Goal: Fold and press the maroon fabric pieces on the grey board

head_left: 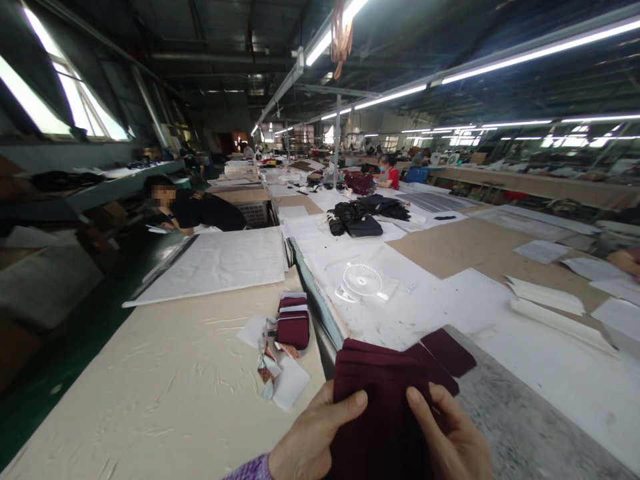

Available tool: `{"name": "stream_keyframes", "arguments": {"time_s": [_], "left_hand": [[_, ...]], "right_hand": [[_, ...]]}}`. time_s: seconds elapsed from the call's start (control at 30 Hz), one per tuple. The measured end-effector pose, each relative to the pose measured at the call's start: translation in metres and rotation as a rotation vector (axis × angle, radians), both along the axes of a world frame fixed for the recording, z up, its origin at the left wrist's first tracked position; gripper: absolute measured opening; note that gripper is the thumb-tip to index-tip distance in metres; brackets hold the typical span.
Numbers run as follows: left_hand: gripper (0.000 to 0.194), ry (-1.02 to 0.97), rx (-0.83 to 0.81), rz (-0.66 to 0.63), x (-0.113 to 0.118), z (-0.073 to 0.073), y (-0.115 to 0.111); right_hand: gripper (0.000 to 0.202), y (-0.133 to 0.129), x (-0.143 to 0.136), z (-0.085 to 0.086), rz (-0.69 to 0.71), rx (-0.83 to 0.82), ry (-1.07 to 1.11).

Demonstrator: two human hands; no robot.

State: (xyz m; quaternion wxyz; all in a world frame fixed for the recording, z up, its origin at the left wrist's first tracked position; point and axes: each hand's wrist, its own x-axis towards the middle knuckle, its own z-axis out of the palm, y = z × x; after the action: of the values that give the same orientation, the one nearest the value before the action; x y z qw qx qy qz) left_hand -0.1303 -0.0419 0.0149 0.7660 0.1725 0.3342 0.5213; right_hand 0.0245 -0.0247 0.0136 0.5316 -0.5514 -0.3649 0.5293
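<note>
fabric, a stack of maroon fabric pieces (pixel 385 393), sits pinched between both hands at the near edge of the bench (pixel 175 373). the left hand (pixel 313 437) clamps its left edge with the thumb on top; the right hand (pixel 453 437) clamps the right edge the same way, so neither is nearer. the stack's long axis runs away from the hands, fanning forward and to the right. ahead of the left hand lies a small bundle of maroon pieces (pixel 293 321) among white scraps (pixel 290 381); a white desk fan (pixel 363 280) lies further ahead.
</note>
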Motion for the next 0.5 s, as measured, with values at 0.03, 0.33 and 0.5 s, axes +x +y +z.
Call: {"name": "stream_keyframes", "arguments": {"time_s": [0.03,0.33,0.5], "left_hand": [[0.033,-0.004,0.012,-0.010,-0.0006,0.0007,-0.0002],[0.022,-0.041,-0.023,0.011,-0.0017,-0.0027,0.0010],[0.019,0.024,-0.008,0.014,-0.0080,-0.0003,0.0012]], "right_hand": [[0.028,-0.0003,-0.0004,0.0009,-0.007,0.016,-0.016],[0.033,0.0000,-0.0022,-0.0027,-0.047,0.046,-0.035],[0.050,0.0004,-0.0026,-0.0012,-0.012,0.029,0.095]]}}
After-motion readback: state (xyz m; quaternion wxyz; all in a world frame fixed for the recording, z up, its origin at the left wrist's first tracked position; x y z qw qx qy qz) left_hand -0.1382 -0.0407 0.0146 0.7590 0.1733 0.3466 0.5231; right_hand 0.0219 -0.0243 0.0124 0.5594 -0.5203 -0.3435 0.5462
